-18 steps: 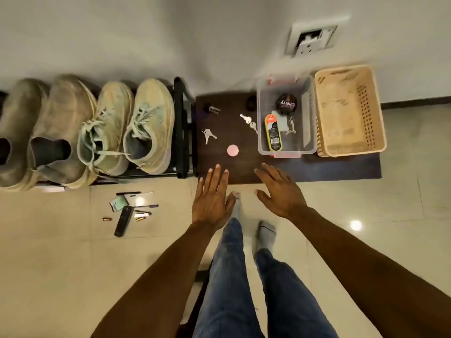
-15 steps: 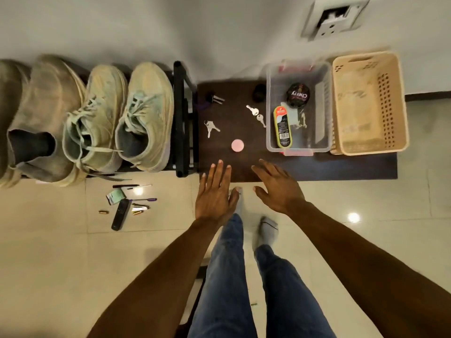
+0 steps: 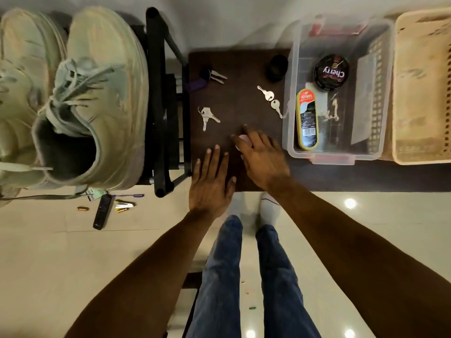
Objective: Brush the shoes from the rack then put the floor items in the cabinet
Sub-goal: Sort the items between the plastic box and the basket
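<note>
The right hand (image 3: 262,162) is lying over the pink disc (image 3: 244,138) on the dark cabinet top (image 3: 239,69), fingers covering it; I cannot tell whether it is gripping. The left hand (image 3: 211,185) is hovering beside it, fingers straight and released.

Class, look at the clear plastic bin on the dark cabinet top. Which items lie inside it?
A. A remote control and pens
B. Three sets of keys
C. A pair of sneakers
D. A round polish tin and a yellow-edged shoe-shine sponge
D: inside the clear plastic bin lie the round polish tin and the yellow-edged shoe-shine sponge.
</note>
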